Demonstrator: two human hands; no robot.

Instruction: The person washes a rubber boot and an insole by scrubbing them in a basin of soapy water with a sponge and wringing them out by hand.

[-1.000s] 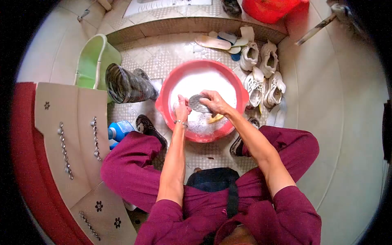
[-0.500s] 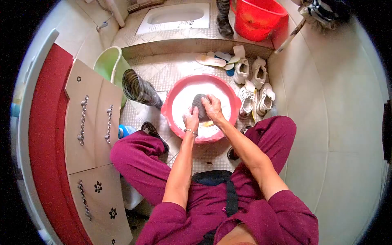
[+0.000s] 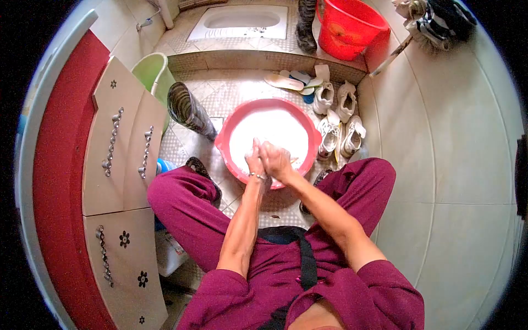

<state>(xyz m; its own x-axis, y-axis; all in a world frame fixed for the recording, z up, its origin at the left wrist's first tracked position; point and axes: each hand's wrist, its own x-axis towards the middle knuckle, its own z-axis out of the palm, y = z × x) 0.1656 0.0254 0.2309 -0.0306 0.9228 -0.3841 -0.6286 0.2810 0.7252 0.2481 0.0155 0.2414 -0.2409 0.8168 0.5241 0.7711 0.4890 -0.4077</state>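
A round pink basin (image 3: 226,148) holds bright white, foamy water on the floor between my knees. My left hand (image 3: 254,160), with a bracelet at the wrist, is closed over the near half of the basin. Pressed against it from the right is my right hand (image 3: 276,160), its fingers curled. A bit of dark grey material (image 3: 267,182) shows just below the hands; most of it is hidden behind them. Under the right hand, a small yellowish thing lies in the foam, too blurred to name.
Several white shoes (image 3: 329,135) and insoles (image 3: 284,82) lie right of the basin. A dark boot (image 3: 190,110) and green bucket (image 3: 151,74) stand left, beside a drawer cabinet (image 3: 124,159). Behind are a step (image 3: 220,59) and red bucket (image 3: 347,30).
My hands have come together, and the dark grey cloth-like piece that showed between them is now mostly hidden. The view has shifted slightly.
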